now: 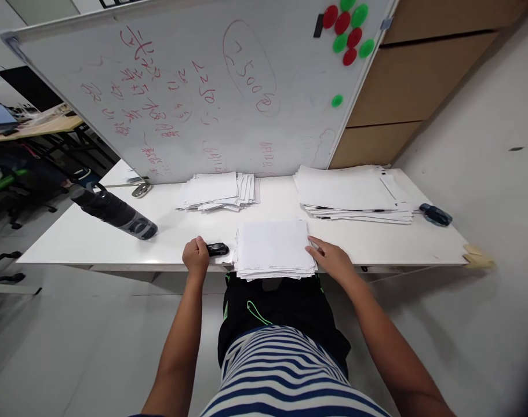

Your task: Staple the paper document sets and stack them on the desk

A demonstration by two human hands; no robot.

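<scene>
A thick stack of white paper (pixel 275 246) lies in front of me, its near edge at or slightly past the desk's front edge. My right hand (pixel 331 258) is at the right side of this stack, fingers apart and fingertips touching its edge. On the left, my left hand (pixel 196 256) is closed around the left end of a black stapler (pixel 218 249). The stapler's other end points at the stack, with a small gap between them. Which part of the stapler my fingers cover is hidden.
Two more paper piles, a left one (pixel 215 191) and a right one (pixel 350 191), lie below a whiteboard (pixel 181 87). A dark bottle (pixel 116 211) stands left, near a grey stapler-like object (pixel 142 189). Another dark object (pixel 436 215) sits far right. Cardboard boxes (pixel 420 81) rise behind.
</scene>
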